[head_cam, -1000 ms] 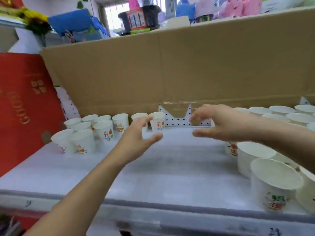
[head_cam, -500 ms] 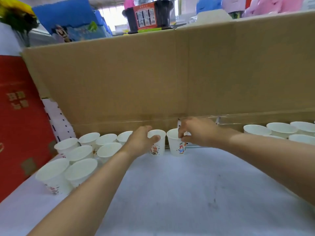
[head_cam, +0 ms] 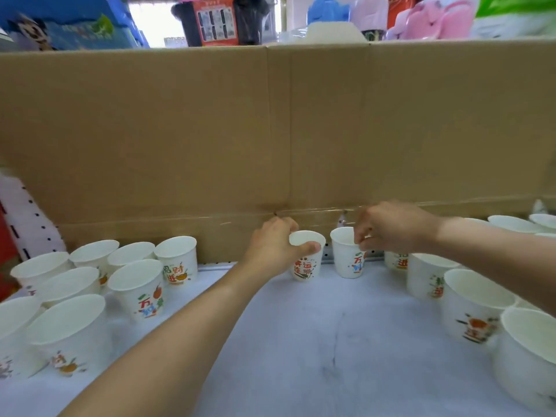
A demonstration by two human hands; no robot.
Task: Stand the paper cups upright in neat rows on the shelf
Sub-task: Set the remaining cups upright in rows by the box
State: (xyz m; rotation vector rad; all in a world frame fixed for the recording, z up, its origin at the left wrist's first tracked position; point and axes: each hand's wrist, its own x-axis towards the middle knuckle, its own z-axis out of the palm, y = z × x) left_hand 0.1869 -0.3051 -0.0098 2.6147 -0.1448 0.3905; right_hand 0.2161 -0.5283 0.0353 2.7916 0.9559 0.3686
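Two white printed paper cups stand upright at the back middle of the white shelf (head_cam: 316, 341). My left hand (head_cam: 272, 249) wraps around the rim of the left cup (head_cam: 305, 266). My right hand (head_cam: 391, 227) pinches the rim of the right cup (head_cam: 347, 260) with its fingertips. A cluster of several upright cups (head_cam: 141, 284) stands at the left. Another group of upright cups (head_cam: 475, 308) fills the right side, partly hidden behind my right forearm.
A large brown cardboard sheet (head_cam: 270, 130) stands along the back of the shelf. A white pegboard panel (head_cam: 24, 218) shows at the far left. Goods sit on top behind the cardboard, among them a black container (head_cam: 219, 19).
The camera has come closer to the shelf. Both hands reached to the back and took hold of the two middle cups, which now stand a little farther apart.
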